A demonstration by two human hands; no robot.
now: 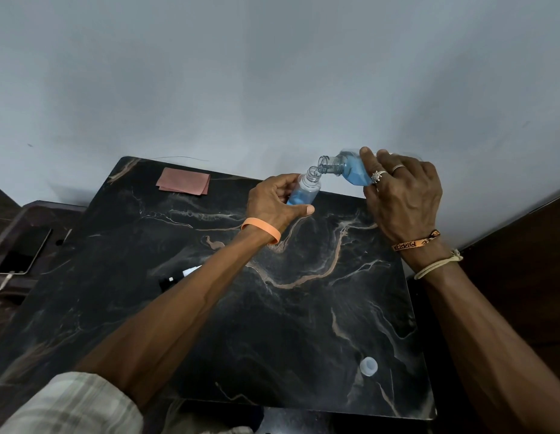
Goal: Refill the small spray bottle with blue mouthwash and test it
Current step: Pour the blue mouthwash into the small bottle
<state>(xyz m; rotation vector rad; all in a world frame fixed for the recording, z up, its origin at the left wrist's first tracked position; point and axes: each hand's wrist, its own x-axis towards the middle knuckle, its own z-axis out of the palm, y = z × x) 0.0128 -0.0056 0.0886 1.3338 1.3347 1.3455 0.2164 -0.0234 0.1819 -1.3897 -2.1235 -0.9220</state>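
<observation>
My left hand (274, 202) grips the small clear spray bottle (304, 189), uncapped and tilted, with blue liquid in its lower part. My right hand (404, 189) holds the larger mouthwash bottle (344, 167) tipped over, its open mouth touching the small bottle's neck. Blue mouthwash fills the big bottle's lower half. Both bottles hang above the far edge of the black marble table (272, 308). The spray head (181, 275), white and black, lies on the table, partly hidden by my left forearm. A clear cap (368, 366) rests at the table's near right.
A folded pink cloth (184, 180) lies at the table's far left corner. A phone (25, 250) with a cable sits on a lower dark surface to the left. A pale wall stands right behind the table. Dark wooden furniture is at right.
</observation>
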